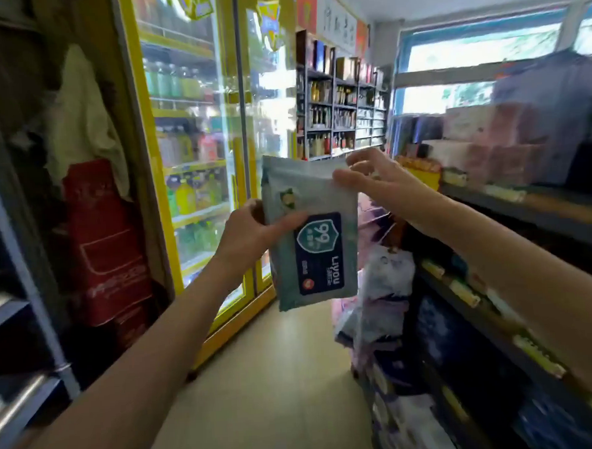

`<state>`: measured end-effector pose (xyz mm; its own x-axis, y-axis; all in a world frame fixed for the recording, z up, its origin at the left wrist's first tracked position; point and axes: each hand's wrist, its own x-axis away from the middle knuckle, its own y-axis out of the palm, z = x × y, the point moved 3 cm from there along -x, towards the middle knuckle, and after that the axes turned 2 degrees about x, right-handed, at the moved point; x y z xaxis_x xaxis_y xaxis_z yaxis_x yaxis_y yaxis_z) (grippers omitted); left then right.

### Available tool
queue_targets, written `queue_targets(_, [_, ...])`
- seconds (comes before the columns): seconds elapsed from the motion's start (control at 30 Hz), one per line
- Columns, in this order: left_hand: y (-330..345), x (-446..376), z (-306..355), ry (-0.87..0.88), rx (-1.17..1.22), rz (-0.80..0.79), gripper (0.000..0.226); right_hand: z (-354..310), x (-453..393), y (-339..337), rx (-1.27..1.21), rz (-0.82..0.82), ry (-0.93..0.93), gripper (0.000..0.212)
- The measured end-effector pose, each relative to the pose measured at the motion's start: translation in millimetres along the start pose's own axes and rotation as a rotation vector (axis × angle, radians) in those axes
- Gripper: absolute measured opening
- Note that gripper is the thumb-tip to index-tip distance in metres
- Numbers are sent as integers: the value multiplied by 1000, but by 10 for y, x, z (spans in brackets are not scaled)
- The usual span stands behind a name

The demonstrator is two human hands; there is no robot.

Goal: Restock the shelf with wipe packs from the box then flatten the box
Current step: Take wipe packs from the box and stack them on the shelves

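A: What do the hands show in the head view?

B: The left hand grips the wipe pack at its left edge, thumb across the front. The right hand touches its top corner, fingers spread loosely.

A: And the pack?

B: It is held upright in the aisle, beside the shelf on the right.

The aisle floor runs open down the middle toward the yellow drinks fridge. Red cartons stacked on the left narrow it, hanging packets bulge out from the crowded right-hand shelf, and both arms cross the gap with a wipe pack between them
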<state>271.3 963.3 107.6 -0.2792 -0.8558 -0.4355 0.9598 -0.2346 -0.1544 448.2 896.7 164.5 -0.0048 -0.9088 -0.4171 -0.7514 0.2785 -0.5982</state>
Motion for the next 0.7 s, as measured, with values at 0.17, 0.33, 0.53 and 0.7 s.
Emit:
queue_targets(0.17, [1145, -834, 275, -36, 609, -4, 18, 506, 71, -874, 106, -88, 101, 66])
queue_targets(0.33, [2141, -1512, 609, 127, 903, -445, 96, 708, 86, -1706, 46, 256, 62, 90])
queue_targets(0.53, [3043, -2281, 951, 146, 979, -684, 69, 957, 42, -2630, 526, 577, 77, 96])
queue_targets(0.7, [3796, -2817, 936, 171, 844, -835, 65, 1241, -160, -3085, 1141, 699, 301, 106])
